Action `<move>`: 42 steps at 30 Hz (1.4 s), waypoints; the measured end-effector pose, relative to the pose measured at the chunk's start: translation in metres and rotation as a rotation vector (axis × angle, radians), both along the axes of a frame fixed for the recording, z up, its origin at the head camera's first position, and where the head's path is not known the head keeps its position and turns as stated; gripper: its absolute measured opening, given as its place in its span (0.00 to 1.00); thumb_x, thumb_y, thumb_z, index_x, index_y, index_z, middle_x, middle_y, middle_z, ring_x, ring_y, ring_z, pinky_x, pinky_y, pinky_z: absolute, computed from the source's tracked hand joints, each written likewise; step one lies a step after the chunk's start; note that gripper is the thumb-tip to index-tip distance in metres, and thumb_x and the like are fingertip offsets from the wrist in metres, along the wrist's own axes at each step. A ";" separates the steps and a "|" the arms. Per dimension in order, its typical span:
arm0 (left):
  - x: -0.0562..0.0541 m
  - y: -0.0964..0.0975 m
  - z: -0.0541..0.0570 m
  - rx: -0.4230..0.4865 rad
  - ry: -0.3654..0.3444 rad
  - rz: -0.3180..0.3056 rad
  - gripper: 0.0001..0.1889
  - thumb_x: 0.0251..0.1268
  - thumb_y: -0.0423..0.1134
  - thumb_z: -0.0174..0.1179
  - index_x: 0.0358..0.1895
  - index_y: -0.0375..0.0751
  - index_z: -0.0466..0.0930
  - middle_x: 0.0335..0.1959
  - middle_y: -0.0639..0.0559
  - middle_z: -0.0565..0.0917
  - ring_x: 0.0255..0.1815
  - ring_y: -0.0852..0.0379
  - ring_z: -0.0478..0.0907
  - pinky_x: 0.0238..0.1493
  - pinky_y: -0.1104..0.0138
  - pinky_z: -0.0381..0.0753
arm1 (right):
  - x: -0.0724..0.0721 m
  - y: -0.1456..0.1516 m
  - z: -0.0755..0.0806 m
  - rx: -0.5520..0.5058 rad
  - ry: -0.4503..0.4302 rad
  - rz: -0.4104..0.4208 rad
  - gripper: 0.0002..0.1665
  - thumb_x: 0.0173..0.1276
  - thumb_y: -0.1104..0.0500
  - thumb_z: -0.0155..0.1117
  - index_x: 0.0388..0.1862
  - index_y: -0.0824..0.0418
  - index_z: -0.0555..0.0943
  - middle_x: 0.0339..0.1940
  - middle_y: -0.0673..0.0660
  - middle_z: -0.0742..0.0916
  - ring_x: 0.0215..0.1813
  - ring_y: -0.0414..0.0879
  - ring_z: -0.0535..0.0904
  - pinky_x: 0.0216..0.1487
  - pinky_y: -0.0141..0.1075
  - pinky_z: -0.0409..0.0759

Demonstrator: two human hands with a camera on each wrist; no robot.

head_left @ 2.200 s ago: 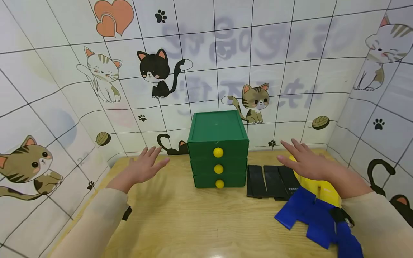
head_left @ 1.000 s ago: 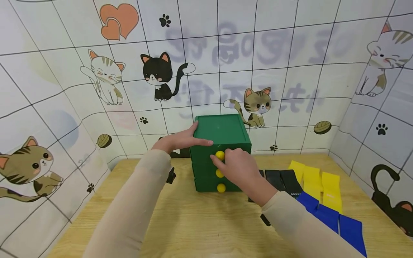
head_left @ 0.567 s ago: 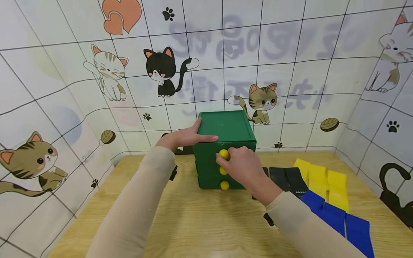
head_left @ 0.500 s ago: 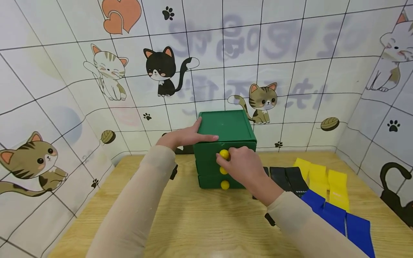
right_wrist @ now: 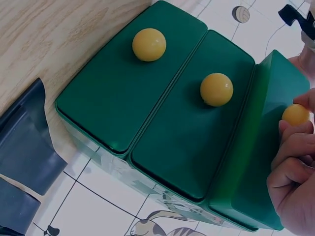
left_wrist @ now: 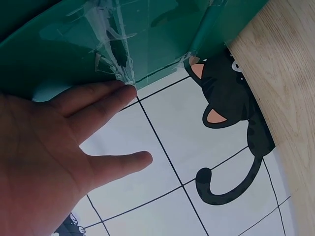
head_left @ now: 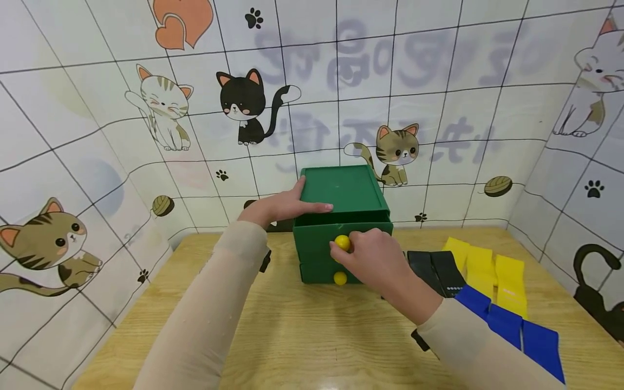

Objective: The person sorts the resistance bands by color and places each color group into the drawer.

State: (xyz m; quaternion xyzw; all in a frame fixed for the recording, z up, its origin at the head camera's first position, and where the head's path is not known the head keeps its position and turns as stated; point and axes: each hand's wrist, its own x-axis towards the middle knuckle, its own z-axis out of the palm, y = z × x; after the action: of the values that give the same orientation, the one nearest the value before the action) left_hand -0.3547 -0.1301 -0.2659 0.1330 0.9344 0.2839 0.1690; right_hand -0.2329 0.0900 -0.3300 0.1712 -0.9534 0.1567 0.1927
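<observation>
A green drawer box point(head_left: 343, 187) with yellow ball knobs stands against the back wall. Its top drawer point(head_left: 317, 235) is pulled partly out, and a dark gap shows under the lid. My right hand point(head_left: 377, 257) pinches the top drawer's yellow knob point(right_wrist: 295, 115) between thumb and curled fingers. The middle knob point(right_wrist: 216, 89) and bottom knob point(right_wrist: 149, 44) sit on drawers that are closed. My left hand point(head_left: 283, 208) rests on the box's left top edge, fingers straight; in the left wrist view its fingers lie against the taped green side point(left_wrist: 162, 39).
Right of the box lie flat black pieces point(head_left: 434, 271), partly behind my right arm. Beyond them are yellow pieces point(head_left: 487, 271), and nearer are blue pieces point(head_left: 517, 330). A cat-printed wall point(head_left: 336, 108) closes off the back of the wooden table point(head_left: 312, 336).
Both hands have come from the sides to the box, the left onto its top edge, the right onto the top knob. Since half a second ago the top drawer has slid out toward me.
</observation>
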 end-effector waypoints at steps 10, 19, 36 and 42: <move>-0.001 0.000 -0.001 0.015 0.002 -0.002 0.69 0.59 0.81 0.62 0.86 0.64 0.18 0.92 0.50 0.37 0.91 0.44 0.45 0.87 0.42 0.56 | 0.024 0.003 0.001 0.013 0.053 0.030 0.30 0.74 0.40 0.70 0.16 0.53 0.72 0.11 0.47 0.70 0.15 0.39 0.64 0.18 0.30 0.64; -0.001 0.003 -0.001 0.073 -0.005 0.004 0.68 0.60 0.78 0.63 0.87 0.64 0.20 0.90 0.47 0.49 0.88 0.43 0.52 0.85 0.41 0.59 | 0.043 0.008 -0.002 0.025 0.137 0.075 0.32 0.72 0.41 0.73 0.14 0.50 0.68 0.10 0.44 0.66 0.14 0.36 0.60 0.20 0.27 0.61; -0.001 0.000 -0.006 0.096 0.003 0.011 0.69 0.59 0.78 0.64 0.87 0.63 0.19 0.91 0.48 0.43 0.90 0.45 0.48 0.86 0.42 0.57 | 0.063 0.010 -0.007 -0.154 -0.025 0.088 0.29 0.72 0.38 0.72 0.17 0.49 0.73 0.12 0.43 0.69 0.17 0.33 0.64 0.23 0.27 0.66; 0.000 -0.002 -0.008 0.100 0.005 0.022 0.69 0.59 0.79 0.64 0.87 0.64 0.20 0.91 0.48 0.44 0.90 0.45 0.47 0.86 0.42 0.57 | 0.063 0.010 -0.005 -0.668 -0.577 0.060 0.32 0.74 0.33 0.66 0.27 0.58 0.85 0.14 0.49 0.73 0.17 0.42 0.65 0.22 0.32 0.64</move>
State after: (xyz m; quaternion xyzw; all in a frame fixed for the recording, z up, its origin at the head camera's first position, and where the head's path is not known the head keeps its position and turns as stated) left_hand -0.3544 -0.1321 -0.2735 0.1316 0.9210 0.3316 0.1567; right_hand -0.1701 0.1004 -0.3352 0.0763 -0.8599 0.5031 -0.0412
